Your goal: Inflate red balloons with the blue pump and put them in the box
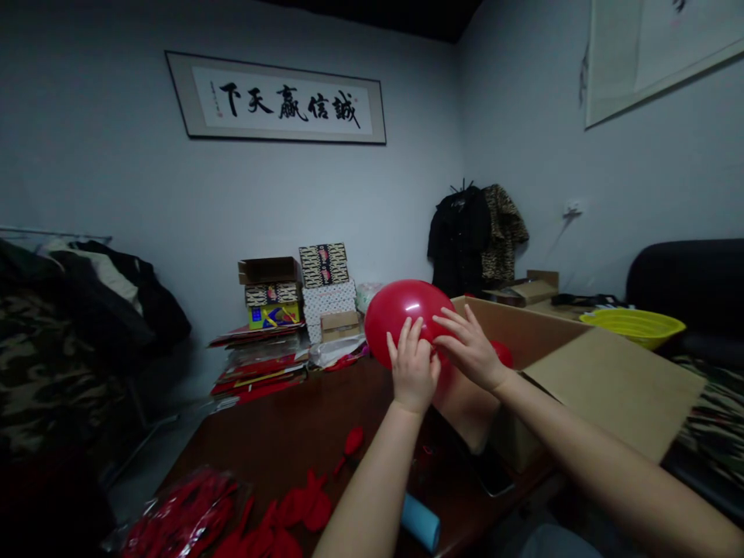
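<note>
An inflated red balloon (401,314) is held up over the dark wooden table (291,434). My left hand (412,364) grips its lower end from below, fingers pressed against the rubber. My right hand (468,349) comes in from the right with fingers pinching at the balloon's neck, next to my left hand. Both hands hover above the table beside an open cardboard box (587,372), where a second red balloon (503,353) peeks out behind my right hand.
Several flat red balloons (296,511) and a bag of them (180,515) lie near the table's front. A blue tube (419,523) lies by my left forearm. Stacked boxes (302,294) and red papers (261,368) sit at the back. A yellow bowl (633,325) stands right.
</note>
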A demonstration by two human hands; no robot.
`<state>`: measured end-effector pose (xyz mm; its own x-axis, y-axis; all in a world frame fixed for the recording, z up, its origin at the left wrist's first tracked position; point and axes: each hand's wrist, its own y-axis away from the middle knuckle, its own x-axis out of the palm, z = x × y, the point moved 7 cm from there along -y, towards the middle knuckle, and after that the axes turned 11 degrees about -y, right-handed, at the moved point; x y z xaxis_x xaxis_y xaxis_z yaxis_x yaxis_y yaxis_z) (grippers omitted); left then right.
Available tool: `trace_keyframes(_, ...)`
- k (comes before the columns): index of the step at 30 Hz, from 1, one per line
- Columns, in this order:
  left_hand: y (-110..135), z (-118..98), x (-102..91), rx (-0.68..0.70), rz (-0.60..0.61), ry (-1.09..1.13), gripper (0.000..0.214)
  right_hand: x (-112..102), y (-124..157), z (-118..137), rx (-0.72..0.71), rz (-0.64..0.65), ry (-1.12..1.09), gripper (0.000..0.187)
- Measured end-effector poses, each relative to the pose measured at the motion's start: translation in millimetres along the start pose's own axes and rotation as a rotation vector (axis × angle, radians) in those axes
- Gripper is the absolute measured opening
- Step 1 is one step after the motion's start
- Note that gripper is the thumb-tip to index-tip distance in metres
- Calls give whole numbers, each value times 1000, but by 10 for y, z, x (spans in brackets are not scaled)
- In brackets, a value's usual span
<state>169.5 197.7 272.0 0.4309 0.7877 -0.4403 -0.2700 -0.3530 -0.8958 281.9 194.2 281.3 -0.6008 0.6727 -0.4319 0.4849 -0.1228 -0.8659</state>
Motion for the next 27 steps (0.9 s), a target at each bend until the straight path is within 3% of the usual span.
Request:
trace_keyframes(7, -3, -327, 259, 31, 8, 90, 10, -111, 334, -344, 249, 85, 56, 55)
trace_keyframes(13, 9, -456, 265, 201, 30, 154, 19, -174, 457, -414, 267, 169, -3, 67)
trace_keyframes(16, -28, -353, 194, 248, -18, 191, 44, -268, 493, -426, 247, 136, -13, 67)
trace_keyframes(20, -163, 96, 107, -77, -156, 152, 65, -386, 469, -476, 264, 63, -21, 64)
trace_keyframes(23, -219, 177, 173, -101, -76, 151, 66, -373, 389, -501, 272, 80, -45, 65)
trace_keyframes(27, -189, 85, 198, -23, -1, 126, 67, -338, 318, -510, 267, 99, -71, 70)
